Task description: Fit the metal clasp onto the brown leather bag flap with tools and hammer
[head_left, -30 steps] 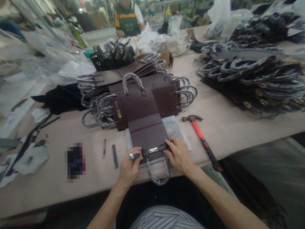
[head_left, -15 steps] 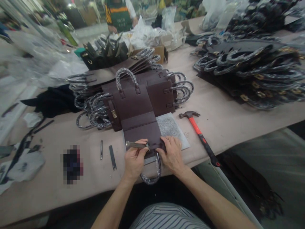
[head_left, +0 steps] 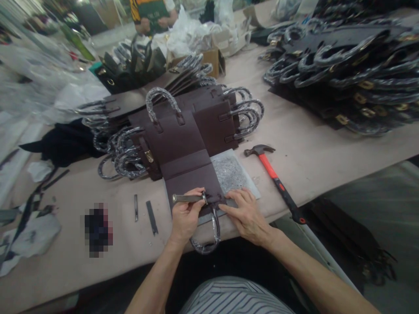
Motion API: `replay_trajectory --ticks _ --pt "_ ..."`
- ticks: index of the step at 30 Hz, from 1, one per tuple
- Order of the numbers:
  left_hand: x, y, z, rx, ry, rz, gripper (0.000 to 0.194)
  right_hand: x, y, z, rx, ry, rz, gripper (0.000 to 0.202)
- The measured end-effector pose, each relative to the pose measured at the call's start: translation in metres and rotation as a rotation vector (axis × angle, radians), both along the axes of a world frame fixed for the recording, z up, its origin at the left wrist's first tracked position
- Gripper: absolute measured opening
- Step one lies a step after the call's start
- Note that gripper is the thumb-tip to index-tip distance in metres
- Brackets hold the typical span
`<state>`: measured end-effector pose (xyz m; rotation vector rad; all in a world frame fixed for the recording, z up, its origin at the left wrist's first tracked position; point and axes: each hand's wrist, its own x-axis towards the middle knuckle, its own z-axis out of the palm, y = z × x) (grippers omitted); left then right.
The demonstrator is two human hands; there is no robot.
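A dark brown leather bag piece [head_left: 196,181] lies unfolded in front of me, its lower end over a grey stone slab [head_left: 231,171]. My left hand [head_left: 187,218] pinches a metal punch tool [head_left: 188,198], held nearly level, its head pointing left and its other end at the leather near the front handle. A plastic-wrapped handle [head_left: 214,231] hangs over the table's front edge. My right hand [head_left: 247,213] is open, fingers spread, with the fingertips at the leather's right edge. Right of the slab lies a claw hammer [head_left: 271,172] with a red and black grip.
Stacked brown bag pieces [head_left: 216,120] with wrapped handles stand behind. Another large pile [head_left: 343,78] fills the back right. Two thin metal tools [head_left: 152,217] lie left of my left hand, beside a pixelated patch. Across the table is a person [head_left: 153,15].
My right hand has drawn back a little to the right and its fingers have opened off the leather. My left hand still holds the punch tool. The view has shifted slightly.
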<state>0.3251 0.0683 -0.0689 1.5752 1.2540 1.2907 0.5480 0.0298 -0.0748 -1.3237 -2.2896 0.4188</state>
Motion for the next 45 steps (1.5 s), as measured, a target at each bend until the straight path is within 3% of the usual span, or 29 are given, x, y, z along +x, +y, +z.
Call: replay_trajectory --ticks 12,45 --pt "0.000 0.000 0.001 -0.018 -0.002 -0.008 0.007 0.000 0.009 0.007 -0.123 0.031 0.029 0.046" --pt "-0.002 0.002 0.000 0.007 0.032 -0.022 0.009 0.002 0.012 0.003 -0.108 -0.015 0.074 0.058"
